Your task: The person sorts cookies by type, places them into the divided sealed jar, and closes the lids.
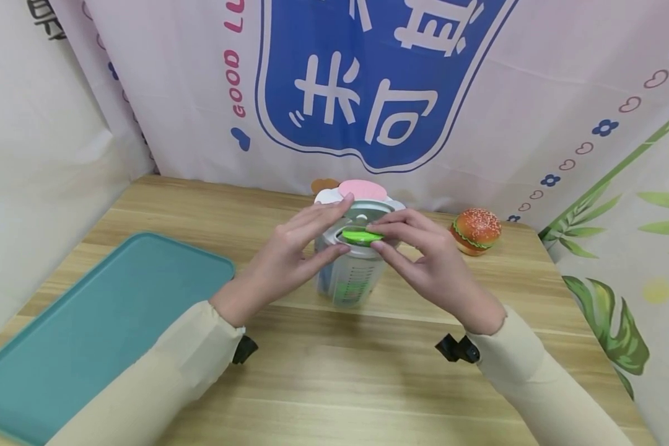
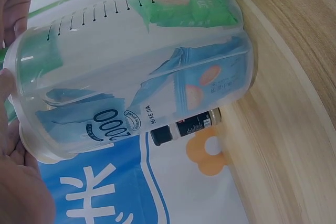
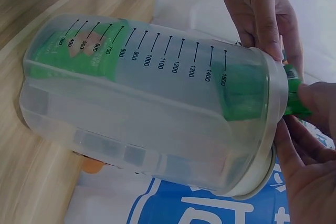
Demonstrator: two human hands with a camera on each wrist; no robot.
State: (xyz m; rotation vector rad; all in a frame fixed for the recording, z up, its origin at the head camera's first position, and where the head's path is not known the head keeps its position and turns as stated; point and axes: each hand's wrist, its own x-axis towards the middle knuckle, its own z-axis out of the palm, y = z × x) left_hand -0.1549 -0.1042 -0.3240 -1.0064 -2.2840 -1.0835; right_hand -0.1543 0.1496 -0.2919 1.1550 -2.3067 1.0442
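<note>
A clear plastic storage container with compartments and printed volume marks stands upright on the table. Green packets and blue packets show through its walls. My right hand pinches a green packet between thumb and fingers at the front opening of the container's top. In the right wrist view, part of this packet hangs inside below the rim. My left hand holds the top from the left, fingers by the grey-green lid flap and thumb at the front edge.
On the left lies a teal tray. A toy-like hamburger sits back right. Behind the container are a small black-capped bottle and a printed cloth. A pink lid tops the container's rear.
</note>
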